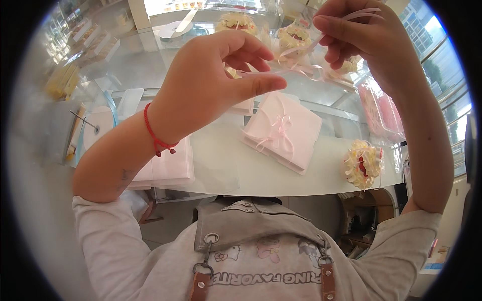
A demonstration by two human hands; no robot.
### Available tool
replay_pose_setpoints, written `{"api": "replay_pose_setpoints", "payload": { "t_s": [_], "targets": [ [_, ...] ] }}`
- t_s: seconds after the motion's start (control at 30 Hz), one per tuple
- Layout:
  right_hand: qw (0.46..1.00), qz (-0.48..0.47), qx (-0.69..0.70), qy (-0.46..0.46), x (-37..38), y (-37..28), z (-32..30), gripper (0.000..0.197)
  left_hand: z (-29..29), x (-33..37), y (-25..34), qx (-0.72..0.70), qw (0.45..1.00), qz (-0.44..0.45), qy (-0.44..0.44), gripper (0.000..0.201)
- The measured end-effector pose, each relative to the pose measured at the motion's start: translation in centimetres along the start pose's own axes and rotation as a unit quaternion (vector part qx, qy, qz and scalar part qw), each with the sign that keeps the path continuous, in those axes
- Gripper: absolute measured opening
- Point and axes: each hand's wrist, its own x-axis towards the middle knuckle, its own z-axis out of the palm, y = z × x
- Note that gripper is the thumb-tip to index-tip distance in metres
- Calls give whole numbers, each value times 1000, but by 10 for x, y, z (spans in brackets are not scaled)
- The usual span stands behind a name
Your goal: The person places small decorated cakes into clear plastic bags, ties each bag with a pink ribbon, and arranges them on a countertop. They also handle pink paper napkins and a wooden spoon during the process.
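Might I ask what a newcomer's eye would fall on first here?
Probably the pale pink ribbon, pinched in the raised right hand at upper right. Next, perhaps, the flat, bow-topped pink package near the centre and the frilly cream-and-red object at right. The red bracelet at left stands out too.

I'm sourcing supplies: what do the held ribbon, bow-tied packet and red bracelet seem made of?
Ribbon: probably satin-like synthetic, softly glossy; its loops catch light. Packet: likely card, smooth and mostly matte, with flat faces and straight edges. Bracelet: seemingly braided cord, dull, with knotted ends; fibre unclear.
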Motion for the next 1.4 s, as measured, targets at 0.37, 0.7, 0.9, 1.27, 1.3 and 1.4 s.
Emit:
{"api": "replay_pose_setpoints", "payload": {
  "t_s": [0.37, 0.7, 0.9, 1.27, 1.3, 1.4],
  "targets": [
    [846, -358, 258, -300, 24, 36, -20, 36, -60, 4, 6, 332, 800, 492, 84, 21],
    [831, -449, 115, -309, 55, 9, -1, 25, -68, -24, 27, 487, 655, 577, 34, 24],
    [889, -319, -34, -327, 35, 10, 28, 21, -79, -27, 30, 494, 613, 616, 17, 22],
    [902, -376, -66, -204, 7, 1, 47, 19, -95, -27, 27, 483, 629, 610, 1, 17],
    [901, -384, -66, -189, 7, 4, 48, 19, -95, -25, 26, 477, 632, 611, -2, 17],
    [878, -445, -119, -132, 9, 6, 45, 19, -99, -21, 27, 469, 639, 610, -14, 18]
  ]
}}
